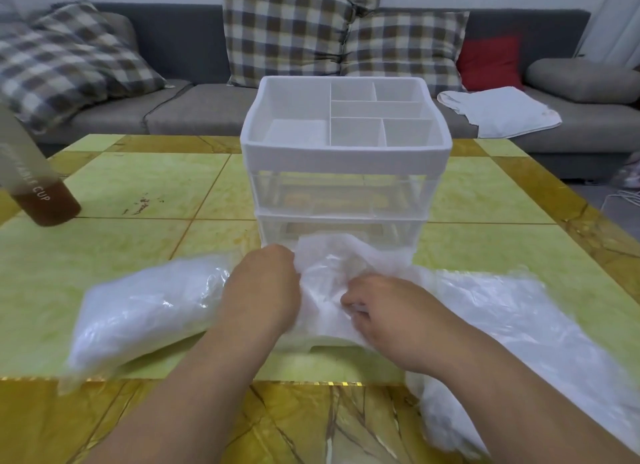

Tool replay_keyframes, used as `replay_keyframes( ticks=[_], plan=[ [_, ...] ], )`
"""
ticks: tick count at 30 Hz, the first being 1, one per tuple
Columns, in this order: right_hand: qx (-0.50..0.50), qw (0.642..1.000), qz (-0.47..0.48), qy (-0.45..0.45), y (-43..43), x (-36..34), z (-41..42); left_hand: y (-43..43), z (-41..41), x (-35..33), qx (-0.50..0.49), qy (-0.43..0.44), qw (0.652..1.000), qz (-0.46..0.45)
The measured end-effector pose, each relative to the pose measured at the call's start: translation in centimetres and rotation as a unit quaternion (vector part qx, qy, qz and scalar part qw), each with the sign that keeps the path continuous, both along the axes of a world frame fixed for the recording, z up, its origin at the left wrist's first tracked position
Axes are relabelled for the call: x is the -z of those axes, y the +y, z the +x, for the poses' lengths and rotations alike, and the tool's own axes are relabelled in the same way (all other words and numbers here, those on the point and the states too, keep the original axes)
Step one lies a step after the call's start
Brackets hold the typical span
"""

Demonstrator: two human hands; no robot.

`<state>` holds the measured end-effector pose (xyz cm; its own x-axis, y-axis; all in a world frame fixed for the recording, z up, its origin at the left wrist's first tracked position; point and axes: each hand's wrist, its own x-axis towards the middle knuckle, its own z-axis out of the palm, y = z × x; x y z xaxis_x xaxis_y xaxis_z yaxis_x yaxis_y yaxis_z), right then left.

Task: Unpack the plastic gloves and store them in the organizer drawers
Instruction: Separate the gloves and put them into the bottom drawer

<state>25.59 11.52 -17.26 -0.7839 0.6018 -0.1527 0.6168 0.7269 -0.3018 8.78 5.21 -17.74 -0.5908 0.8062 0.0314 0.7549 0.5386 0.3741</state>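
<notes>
Right at the foot of the organizer (346,158), we hold a crumpled bunch of plastic gloves (329,273) above the worktop (138,186); our left grip (266,280) curls its fingers into the bunch's left edge; our right grip (381,307) pinches its front. A full glove packet (138,314) lies left of our arms, a loose plastic bag (502,311) right; a brown-bottomed cup (45,203) stands far left.

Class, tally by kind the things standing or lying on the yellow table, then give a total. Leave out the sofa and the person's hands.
Drawer organizer: 1
Bottle: 1
Plastic glove bundles: 3 (left pack, held bundle, right heap)
Total: 5
</notes>
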Motion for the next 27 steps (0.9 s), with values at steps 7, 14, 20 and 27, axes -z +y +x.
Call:
replay_keyframes(
  ticks=[7,14,20,27],
  plan=[
    [-0.015,0.999,0.032,-0.026,1.3,1.0,-0.8,-0.7,0.5,-0.7,0.038,0.155,0.985,-0.067],
    [0.031,0.997,0.02,0.067,0.3,-2.4,-0.6,-0.7,1.1,-0.3,0.055,0.214,0.97,-0.098],
    [-0.018,0.997,-0.061,-0.037,-0.2,-1.5,-0.4,-0.6,1.3,-0.4,0.064,0.225,0.966,-0.109],
    [-0.031,0.996,-0.062,-0.059,0.5,-1.0,-0.1,-0.7,1.2,-0.5,0.056,0.231,0.965,-0.112]
  ],
)
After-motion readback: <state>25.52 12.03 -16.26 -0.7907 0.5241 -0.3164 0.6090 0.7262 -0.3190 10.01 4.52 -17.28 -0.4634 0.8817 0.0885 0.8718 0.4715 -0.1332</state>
